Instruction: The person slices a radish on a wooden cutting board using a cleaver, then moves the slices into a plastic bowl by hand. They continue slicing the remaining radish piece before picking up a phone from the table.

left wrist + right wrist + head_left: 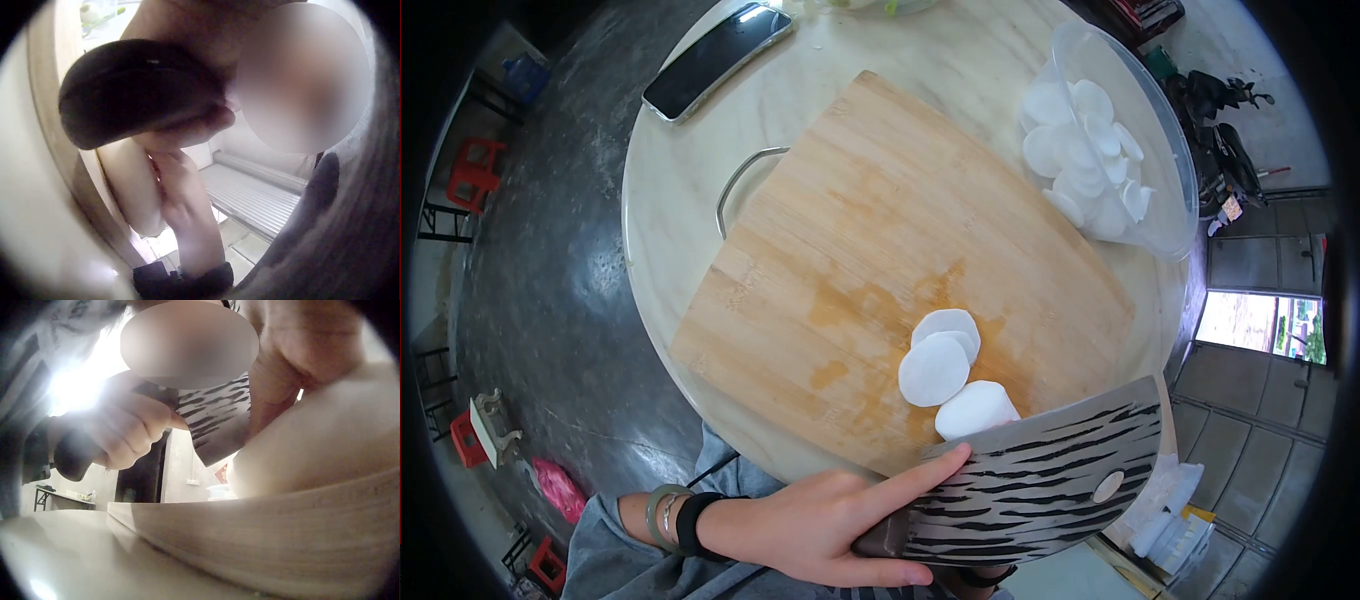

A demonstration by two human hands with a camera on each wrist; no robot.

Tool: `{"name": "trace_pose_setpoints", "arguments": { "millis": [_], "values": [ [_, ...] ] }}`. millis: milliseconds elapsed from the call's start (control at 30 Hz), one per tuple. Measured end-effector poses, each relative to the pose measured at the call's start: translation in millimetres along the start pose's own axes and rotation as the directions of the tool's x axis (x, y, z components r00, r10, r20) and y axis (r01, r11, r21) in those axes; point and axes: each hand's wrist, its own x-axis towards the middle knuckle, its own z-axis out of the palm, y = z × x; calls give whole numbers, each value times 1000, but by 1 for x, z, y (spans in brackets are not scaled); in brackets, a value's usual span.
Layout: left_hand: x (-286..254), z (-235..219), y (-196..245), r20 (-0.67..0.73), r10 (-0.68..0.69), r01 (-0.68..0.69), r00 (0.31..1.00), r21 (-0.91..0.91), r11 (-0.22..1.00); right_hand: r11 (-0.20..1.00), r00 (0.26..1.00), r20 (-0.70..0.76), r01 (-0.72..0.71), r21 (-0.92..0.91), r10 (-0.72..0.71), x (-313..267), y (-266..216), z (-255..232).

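My left hand (820,525) grips the dark handle of a broad cleaver (1040,480), with the index finger stretched along the blade. The blade hides most of my right hand in the head view. In the left wrist view my right hand (187,206) holds a white radish (128,184). The cut end of that radish (975,410) sticks out past the cleaver's upper edge, over the cutting board. Just beyond it, overlapping radish slices (935,370) lie on the wet wooden cutting board (840,240).
A clear plastic bowl (1170,200) of radish slices (1090,150) stands at the board's far right. The board's metal handle (735,185) juts out left. A phone (718,62) lies on the round marble-look table (665,220). Red stools (475,172) stand on the floor.
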Motion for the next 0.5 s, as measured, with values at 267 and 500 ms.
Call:
{"name": "trace_pose_setpoints", "arguments": {
  "millis": [267, 500],
  "values": [
    [-2, -3, 7, 36, -99, 100, 994, -7, 995, 882, 906, 391, 312, -354, -163, 102, 92, -167],
    [-8, -7, 7, 74, -165, 169, 984, -56, 984, 728, 777, 425, 608, -316, -465, 11, 5, -21]
  ]
}}
